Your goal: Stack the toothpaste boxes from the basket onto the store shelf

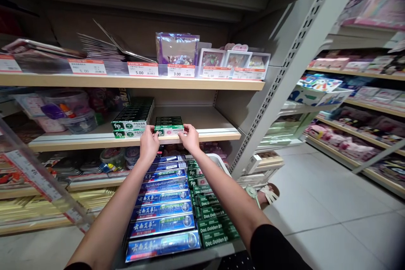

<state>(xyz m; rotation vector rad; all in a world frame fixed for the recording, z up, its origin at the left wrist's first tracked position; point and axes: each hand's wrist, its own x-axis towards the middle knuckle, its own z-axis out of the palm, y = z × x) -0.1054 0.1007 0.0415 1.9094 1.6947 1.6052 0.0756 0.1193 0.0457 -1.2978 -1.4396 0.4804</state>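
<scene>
Left hand [149, 144] and right hand [190, 139] grasping opposite ends of green box stack [169, 125]. Stack sits at shelf [205, 120] front edge, right of longer green row [134, 114].

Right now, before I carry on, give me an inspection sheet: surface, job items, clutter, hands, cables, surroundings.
Surface: grey shelf with a pale wood front edge.
Job items: small stack of green boxes at the front edge; longer green row to its left; blue boxes and loose green boxes below the arms.
Clutter: clear tubs at the shelf's left.
Hands: left hand at the small stack's left end, right hand at its right.
Cables: nothing seen.
Surroundings: tiled floor and stocked shelves to the right.
</scene>
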